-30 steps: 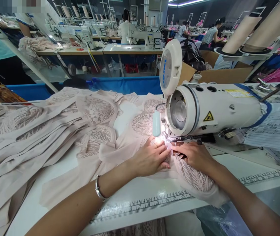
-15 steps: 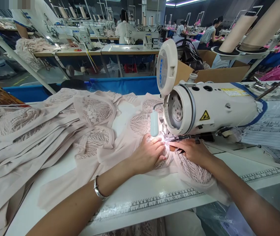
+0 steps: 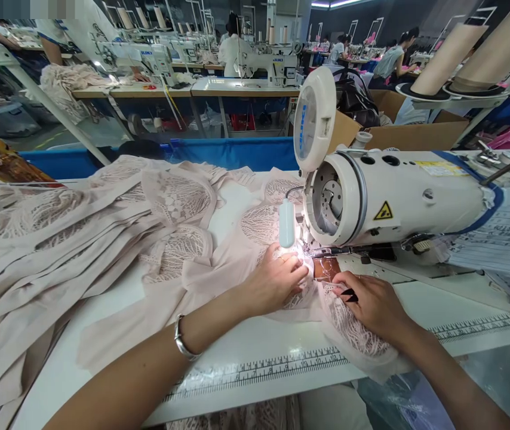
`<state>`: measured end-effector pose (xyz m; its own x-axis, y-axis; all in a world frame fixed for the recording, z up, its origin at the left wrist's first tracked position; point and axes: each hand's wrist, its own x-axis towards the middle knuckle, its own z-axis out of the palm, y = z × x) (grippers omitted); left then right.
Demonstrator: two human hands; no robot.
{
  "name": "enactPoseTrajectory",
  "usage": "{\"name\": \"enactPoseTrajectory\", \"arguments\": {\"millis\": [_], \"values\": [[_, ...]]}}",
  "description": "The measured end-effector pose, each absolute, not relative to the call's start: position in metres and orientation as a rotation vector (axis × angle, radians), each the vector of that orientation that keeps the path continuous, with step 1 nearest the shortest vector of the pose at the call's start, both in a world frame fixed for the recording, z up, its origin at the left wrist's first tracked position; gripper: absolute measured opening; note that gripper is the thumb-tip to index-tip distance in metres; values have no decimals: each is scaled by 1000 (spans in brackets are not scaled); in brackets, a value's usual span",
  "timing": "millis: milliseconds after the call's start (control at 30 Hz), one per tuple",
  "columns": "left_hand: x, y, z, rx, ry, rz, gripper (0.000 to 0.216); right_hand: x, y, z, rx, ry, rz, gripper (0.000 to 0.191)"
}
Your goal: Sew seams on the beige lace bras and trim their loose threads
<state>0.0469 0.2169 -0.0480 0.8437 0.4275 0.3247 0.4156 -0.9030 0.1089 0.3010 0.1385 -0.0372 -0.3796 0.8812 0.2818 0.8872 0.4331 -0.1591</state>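
Observation:
A pale pink lace bra piece point(image 3: 297, 301) lies under the needle area of a white sewing machine point(image 3: 393, 191), lit by a small lamp point(image 3: 286, 224). My left hand point(image 3: 279, 276) rests on it just left of the needle, fingers bent together and pressing the lace. To the right and nearer me, my right hand point(image 3: 374, 304) pinches the edge of the lace cup point(image 3: 349, 325). A small black pointed tool point(image 3: 350, 295), like thread snips, sticks out among its fingers. Between the hands shows a reddish-brown plate point(image 3: 326, 269) on the machine bed.
More pink lace pieces and straps point(image 3: 80, 239) are heaped on the left of the white table point(image 3: 259, 346). A printed ruler strip point(image 3: 282, 370) runs along the front edge. Thread cones point(image 3: 445, 60) and papers point(image 3: 497, 233) are at right. Co-workers sit at machines behind.
My right hand has drawn back from the needle area, toward me and to the right, uncovering the reddish-brown plate. My left hand stays almost where it was. The view has shifted slightly.

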Motion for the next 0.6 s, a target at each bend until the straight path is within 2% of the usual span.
{"name": "enactPoseTrajectory", "arguments": {"millis": [100, 400, 600], "values": [[43, 219, -47, 2991, 596, 558, 17, 301, 135, -38, -1501, -2330, 12, 16], [47, 216, -44, 3005, 658, 521, 32, 303, 139, -41, -1432, -2402, 48, 33], [45, 212, -36, 3105, 589, 492, 30, 302, 139, -39, -1419, -2432, 32, 34]]}}
